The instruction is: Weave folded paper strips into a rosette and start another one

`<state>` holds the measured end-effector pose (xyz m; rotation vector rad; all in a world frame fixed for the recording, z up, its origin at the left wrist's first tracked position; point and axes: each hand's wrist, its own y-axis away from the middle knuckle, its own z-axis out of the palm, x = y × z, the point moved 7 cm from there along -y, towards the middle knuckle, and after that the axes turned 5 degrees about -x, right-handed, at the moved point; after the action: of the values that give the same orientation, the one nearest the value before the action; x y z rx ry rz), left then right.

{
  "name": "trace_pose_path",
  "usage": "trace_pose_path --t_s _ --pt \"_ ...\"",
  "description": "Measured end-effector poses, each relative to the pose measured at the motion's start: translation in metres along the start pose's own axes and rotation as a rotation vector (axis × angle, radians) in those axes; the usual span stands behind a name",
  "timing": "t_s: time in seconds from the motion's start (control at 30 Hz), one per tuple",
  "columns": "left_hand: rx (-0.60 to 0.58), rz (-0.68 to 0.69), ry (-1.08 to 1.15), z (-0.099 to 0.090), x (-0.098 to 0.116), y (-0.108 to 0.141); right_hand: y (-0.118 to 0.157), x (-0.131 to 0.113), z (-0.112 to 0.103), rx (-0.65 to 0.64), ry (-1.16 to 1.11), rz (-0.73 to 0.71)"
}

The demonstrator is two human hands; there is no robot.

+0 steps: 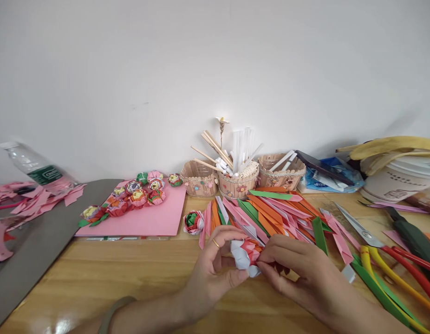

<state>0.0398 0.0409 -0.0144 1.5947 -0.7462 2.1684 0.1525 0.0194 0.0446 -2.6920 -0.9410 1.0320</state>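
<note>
My left hand (215, 269) and my right hand (298, 273) meet over the wooden table, both pinching a small folded paper flower (245, 257) of white, pink and red strips. A ring sits on a finger of my left hand. Just beyond the hands lies a fan of folded paper strips (270, 213) in pink, orange, green and white. One finished paper flower (193, 221) rests by the strips. Several more finished flowers (131, 197) lie on a pink sheet (152, 218) at the left.
Three small stick baskets (237, 183) hold sticks and white tubes at the wall. Scissors (361, 229) and red and yellow handled tools (403, 269) lie at right. A tipped plastic bottle (34, 167), pink scraps and a grey board (37, 246) are at left. A white bucket (399, 178) stands far right.
</note>
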Motion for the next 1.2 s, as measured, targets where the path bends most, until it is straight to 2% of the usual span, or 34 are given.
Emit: trace_pose_path --t_s 0.33,0.5,0.63,1.0,1.2 --pt "0.013 0.018 -0.016 -0.003 0.0 0.0 0.005 0.006 0.001 0.033 0.0 -0.002" --pt "0.031 0.0 -0.004 -0.004 -0.001 0.0 0.005 0.012 0.005 -0.05 -0.046 0.051" --pt "0.061 -0.026 -0.026 -0.006 -0.002 0.001 0.006 0.016 0.01 -0.085 -0.026 0.028" --pt "0.034 -0.025 -0.012 -0.004 -0.002 0.002 0.002 0.011 0.002 0.037 -0.006 0.015" --pt "0.009 -0.014 -0.021 -0.002 -0.001 0.002 0.003 0.017 0.006 -0.047 -0.08 0.08"
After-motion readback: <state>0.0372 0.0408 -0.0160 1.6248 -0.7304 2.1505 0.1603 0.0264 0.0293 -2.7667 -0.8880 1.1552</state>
